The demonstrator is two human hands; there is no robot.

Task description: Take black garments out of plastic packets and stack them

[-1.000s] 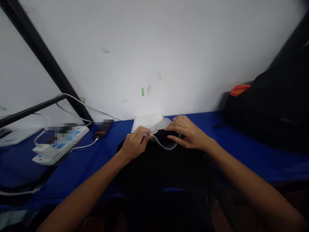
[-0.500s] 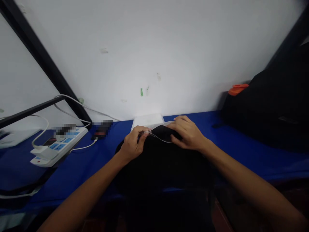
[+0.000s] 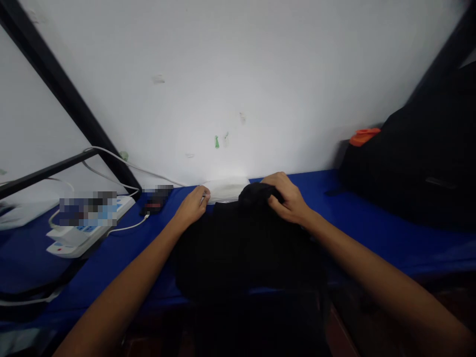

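Power strip [image 3: 72,248], white, lies at far left; it is partly pixelated, its markings too blurred to read. A dark device [image 3: 158,199], also partly pixelated, sits to its right, a white cable [image 3: 130,226] at its near end. The left hand [image 3: 193,204] has bent fingers, thumb close to the fingertips, at the far left edge of the black fabric [image 3: 241,248]; whether it grips anything cannot be told. The fabric lies at centre, its far edge just before a flat white item [image 3: 225,188]. The right hand [image 3: 285,198] is curled around a bunched fold. Blue table surface [image 3: 342,213] extends from the right forearm to a black bag [image 3: 416,158] bearing a pale, unreadable strip [image 3: 441,183].
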